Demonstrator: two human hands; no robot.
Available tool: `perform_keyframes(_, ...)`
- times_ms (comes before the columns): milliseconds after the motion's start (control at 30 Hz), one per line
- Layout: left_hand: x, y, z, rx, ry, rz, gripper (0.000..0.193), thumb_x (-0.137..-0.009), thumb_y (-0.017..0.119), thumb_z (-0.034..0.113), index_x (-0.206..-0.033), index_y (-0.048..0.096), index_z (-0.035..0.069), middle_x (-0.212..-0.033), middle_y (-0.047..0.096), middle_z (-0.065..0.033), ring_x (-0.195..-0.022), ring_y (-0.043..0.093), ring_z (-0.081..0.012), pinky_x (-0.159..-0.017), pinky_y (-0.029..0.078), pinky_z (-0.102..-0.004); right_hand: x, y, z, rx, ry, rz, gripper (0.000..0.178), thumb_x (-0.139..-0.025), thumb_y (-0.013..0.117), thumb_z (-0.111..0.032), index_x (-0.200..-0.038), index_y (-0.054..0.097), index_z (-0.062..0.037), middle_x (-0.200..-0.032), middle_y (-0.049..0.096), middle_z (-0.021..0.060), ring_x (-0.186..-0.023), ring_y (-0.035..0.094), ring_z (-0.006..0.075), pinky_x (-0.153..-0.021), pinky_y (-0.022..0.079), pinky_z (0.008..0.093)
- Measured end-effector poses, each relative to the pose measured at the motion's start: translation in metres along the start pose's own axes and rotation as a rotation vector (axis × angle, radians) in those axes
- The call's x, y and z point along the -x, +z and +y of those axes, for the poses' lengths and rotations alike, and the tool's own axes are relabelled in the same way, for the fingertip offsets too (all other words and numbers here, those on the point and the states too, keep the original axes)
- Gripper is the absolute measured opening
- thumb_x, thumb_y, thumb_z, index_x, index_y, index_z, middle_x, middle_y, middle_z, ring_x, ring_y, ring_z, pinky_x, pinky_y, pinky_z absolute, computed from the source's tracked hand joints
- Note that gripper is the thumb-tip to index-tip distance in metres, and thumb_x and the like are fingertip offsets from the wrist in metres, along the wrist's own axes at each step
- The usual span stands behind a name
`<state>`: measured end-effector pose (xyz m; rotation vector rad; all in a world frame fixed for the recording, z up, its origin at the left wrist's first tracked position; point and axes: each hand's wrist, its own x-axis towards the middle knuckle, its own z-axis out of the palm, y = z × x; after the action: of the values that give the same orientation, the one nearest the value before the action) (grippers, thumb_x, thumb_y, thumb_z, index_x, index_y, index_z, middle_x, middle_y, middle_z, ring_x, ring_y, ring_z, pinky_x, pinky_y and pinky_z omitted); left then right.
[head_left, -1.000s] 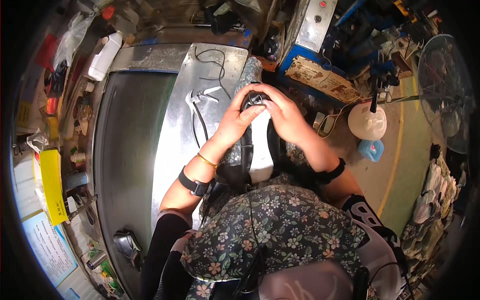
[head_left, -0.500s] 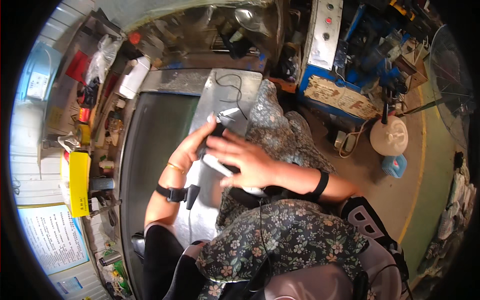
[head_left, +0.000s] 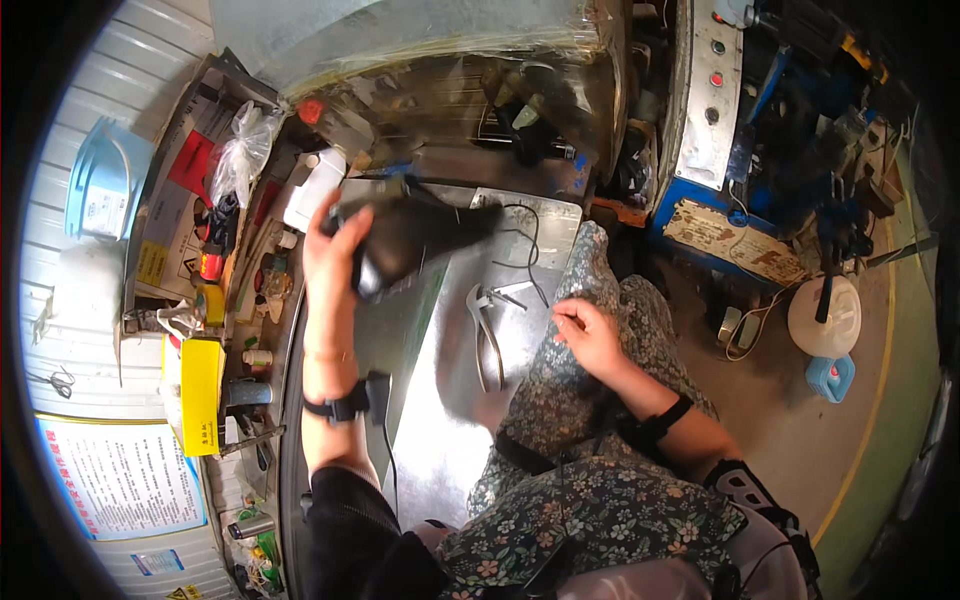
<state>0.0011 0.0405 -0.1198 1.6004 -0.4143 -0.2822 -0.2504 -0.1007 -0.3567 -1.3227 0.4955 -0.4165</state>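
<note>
My left hand (head_left: 335, 245) is raised over the left side of the work surface, its fingers and thumb gripping a black shoe-shaped item (head_left: 425, 238) smeared by motion. The item's narrow end points right. My right hand (head_left: 592, 338) is over my floral-covered lap with thumb and fingers curled together; anything between them is too small to make out. A pair of metal pliers (head_left: 487, 340) lies on the shiny metal plate (head_left: 445, 405) between my hands. A thin black cord (head_left: 530, 265) crosses the plate and runs toward my right hand.
A cluttered shelf with a yellow box (head_left: 200, 395) runs along the left. Grimy machinery (head_left: 440, 150) stands at the far side. To the right are a blue-and-white control box (head_left: 712, 100), a white jug (head_left: 823, 315) and a blue basket (head_left: 830, 378) on the floor.
My hands have moved apart: the left went left and away with the black item, the right drew back right to my lap. The pliers show fully now. The whole view has shifted.
</note>
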Motion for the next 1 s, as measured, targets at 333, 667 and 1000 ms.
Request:
perform_keyframes(333, -0.207, 0.062, -0.193, -0.983, -0.007, 0.058, 0.070, -0.077, 0.066, 0.013, -0.139, 0.037, 0.002, -0.125, 0.056, -0.0235, -0.117, 0.055, -0.0377, -0.100, 0.044, -0.0413, -0.007, 0.001, -0.018, 0.367, -0.214, 0.005, 0.012, -0.081, 0.062, 0.001, -0.093, 0.064, -0.0011, -0.079, 0.064, 0.0127, -0.064, 0.064, 0.0208, -0.060, 0.049, 0.0310)
perform_keyframes(667, 0.132, -0.119, -0.202, -1.123, 0.024, 0.389, 0.048, -0.077, 0.068, 0.023, -0.121, 0.059, 0.005, -0.112, 0.064, -0.0163, -0.108, 0.059, -0.0339, -0.092, 0.045, -0.0446, 0.000, 0.000, 0.007, 0.345, -0.336, -0.077, 0.011, -0.090, 0.055, 0.002, -0.097, 0.062, 0.0011, -0.091, 0.061, 0.0090, -0.065, 0.060, 0.0130, -0.061, 0.048, 0.0248)
perform_keyframes(1000, 0.594, -0.365, -0.116, -0.942, -1.340, 1.259, 0.083, -0.068, 0.071, 0.053, -0.129, 0.051, 0.000, -0.122, 0.060, -0.0193, -0.116, 0.055, -0.0370, -0.100, 0.042, -0.0439, -0.006, 0.004, 0.021, 0.282, -0.220, -0.060, 0.014, -0.094, 0.054, -0.002, -0.106, 0.059, 0.0023, -0.100, 0.065, 0.0091, -0.087, 0.063, 0.0133, -0.068, 0.052, 0.0256)
